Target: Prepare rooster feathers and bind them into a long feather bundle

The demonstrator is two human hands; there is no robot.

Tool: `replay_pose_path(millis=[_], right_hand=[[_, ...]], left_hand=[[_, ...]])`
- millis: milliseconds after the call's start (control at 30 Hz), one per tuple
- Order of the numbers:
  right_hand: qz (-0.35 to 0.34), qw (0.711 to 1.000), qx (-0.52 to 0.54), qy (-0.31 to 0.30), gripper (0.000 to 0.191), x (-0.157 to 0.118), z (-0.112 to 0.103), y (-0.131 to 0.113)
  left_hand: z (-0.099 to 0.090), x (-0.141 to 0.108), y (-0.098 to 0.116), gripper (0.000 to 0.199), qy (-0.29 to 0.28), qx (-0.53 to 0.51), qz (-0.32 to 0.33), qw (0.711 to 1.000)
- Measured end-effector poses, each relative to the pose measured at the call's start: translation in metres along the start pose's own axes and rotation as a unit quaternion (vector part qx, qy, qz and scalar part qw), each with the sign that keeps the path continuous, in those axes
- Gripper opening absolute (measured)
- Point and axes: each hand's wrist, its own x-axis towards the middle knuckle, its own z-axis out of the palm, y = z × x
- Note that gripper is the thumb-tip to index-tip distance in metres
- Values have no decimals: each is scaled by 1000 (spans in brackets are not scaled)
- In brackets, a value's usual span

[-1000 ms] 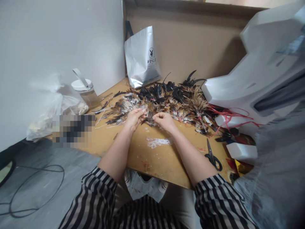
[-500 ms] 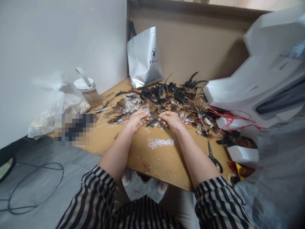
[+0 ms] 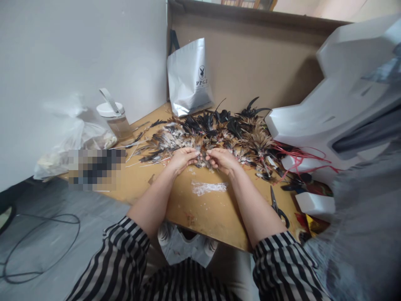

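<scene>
My left hand (image 3: 184,159) and my right hand (image 3: 222,159) are close together over the front edge of a large heap of feathers (image 3: 233,127). The heap mixes black, brown and whitish feathers. Thumb and fingers of the left hand are pinched on something too small to make out. With its fingertips the right hand pinches a small brownish feather (image 3: 203,159), which lies in the narrow gap between the hands. Just in front of them, on the yellow-brown table (image 3: 206,215), is a crumpled strip of clear plastic (image 3: 209,188).
Scissors (image 3: 278,209) lie by my right forearm. Red strings (image 3: 305,158) spread beside white foam pieces (image 3: 293,119) on the right. A silver bag (image 3: 189,79) stands behind the heap. To the left are a lidded cup (image 3: 119,125) and a white plastic bag (image 3: 75,142).
The hands have drawn closer together, and the dark feather that stuck out from my right hand no longer shows clearly. The camera view has shifted slightly.
</scene>
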Motion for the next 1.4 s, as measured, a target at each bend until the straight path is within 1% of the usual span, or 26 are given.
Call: replay_pose_path(millis=[67, 133, 267, 367, 467, 533, 600, 667, 767, 867, 967, 1100, 1267, 1400], right_hand=[[30, 999, -5, 10, 24, 1, -2, 1], [58, 998, -17, 6, 26, 0, 0, 2], [86, 996, -13, -14, 27, -3, 10, 5], [83, 996, 21, -29, 27, -5, 19, 7], [72, 996, 49, -35, 28, -5, 23, 10], [67, 995, 59, -34, 29, -4, 23, 12], [52, 996, 66, -22, 30, -3, 23, 13], [17, 997, 73, 8, 31, -1, 24, 14], [-57, 994, 63, 66, 29, 1, 26, 15], [-127, 985, 14, 113, 26, 2, 30, 17], [-165, 975, -34, 145, 25, 2, 32, 19], [-179, 971, -49, 153, 23, 3, 32, 23], [-174, 964, -98, 173, 23, 5, 29, 27], [-173, 967, -102, 156, 24, 3, 29, 24]], left_hand=[[-1, 2, 0, 25, 19, 10, 23, 1000], [-1, 3, -1, 25, 38, 32, 53, 997], [1, 4, -1, 20, 75, 92, 114, 986], [4, 2, 1, 18, 79, 117, 122, 982], [6, 1, 1, 18, 72, 119, 120, 983], [7, 1, 0, 18, 69, 103, 114, 986], [7, 1, -1, 19, 73, 66, 97, 990], [7, 1, -1, 20, 82, 7, 67, 994], [6, 0, -1, 20, 89, -82, 13, 993], [4, 1, -2, 17, 56, -129, -37, 989], [4, 0, -3, 14, 15, -142, -68, 987], [6, -2, -3, 10, -5, -137, -83, 987], [8, -2, -1, 8, 11, -129, -78, 988], [7, -1, -2, 6, 17, -128, -70, 989]])
